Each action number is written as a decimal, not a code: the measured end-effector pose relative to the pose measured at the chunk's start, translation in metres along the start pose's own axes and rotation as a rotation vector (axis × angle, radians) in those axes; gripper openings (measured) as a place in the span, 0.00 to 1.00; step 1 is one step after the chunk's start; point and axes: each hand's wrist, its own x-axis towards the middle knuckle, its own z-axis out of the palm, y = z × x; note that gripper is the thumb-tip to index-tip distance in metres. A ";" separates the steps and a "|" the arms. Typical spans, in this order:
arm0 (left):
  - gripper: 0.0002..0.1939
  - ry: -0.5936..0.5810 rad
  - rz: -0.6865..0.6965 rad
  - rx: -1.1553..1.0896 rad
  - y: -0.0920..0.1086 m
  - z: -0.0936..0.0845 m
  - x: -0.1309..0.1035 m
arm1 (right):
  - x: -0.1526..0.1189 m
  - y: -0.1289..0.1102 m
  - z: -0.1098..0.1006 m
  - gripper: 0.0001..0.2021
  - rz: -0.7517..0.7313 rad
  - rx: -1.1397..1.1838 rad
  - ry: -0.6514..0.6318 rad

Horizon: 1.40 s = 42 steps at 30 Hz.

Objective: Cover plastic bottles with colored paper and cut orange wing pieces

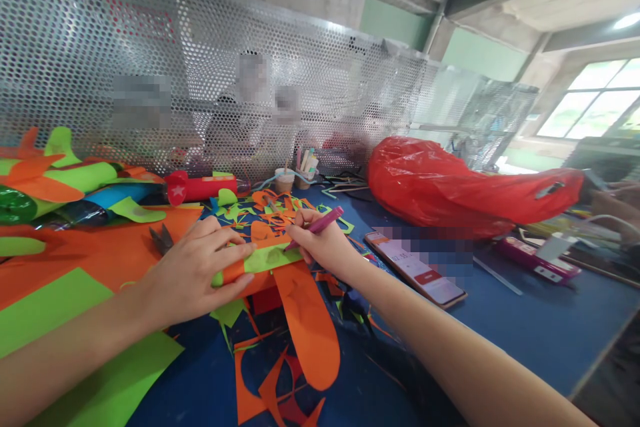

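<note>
My left hand (200, 263) is closed around one end of a paper model airplane with a green and orange body (265, 256). An orange rounded wing (309, 327) sticks out from the body toward me. Between the fingers of my right hand (320, 243) is a purple marker pen (327, 219), its tip at the green paper on top of the body. Dark marks show on that green paper. Close to my left hand lies a pair of scissors (161, 239), partly hidden behind it.
Orange (175, 219) and green paper sheets (55, 300) cover the left side. Paper scraps (250, 373) surround the model. Finished-looking paper planes (60, 180) lie back left. A phone (417, 270), red plastic bag (430, 187) and power strip (540, 259) are at right. A perforated screen (310, 73) stands behind.
</note>
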 end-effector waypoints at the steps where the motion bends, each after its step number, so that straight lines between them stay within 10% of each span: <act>1: 0.13 0.000 0.001 0.001 0.000 0.000 0.000 | 0.000 0.000 0.000 0.16 0.005 -0.004 0.005; 42: 0.13 0.003 -0.005 -0.002 0.000 -0.001 0.000 | 0.000 -0.002 0.000 0.14 0.036 0.014 0.003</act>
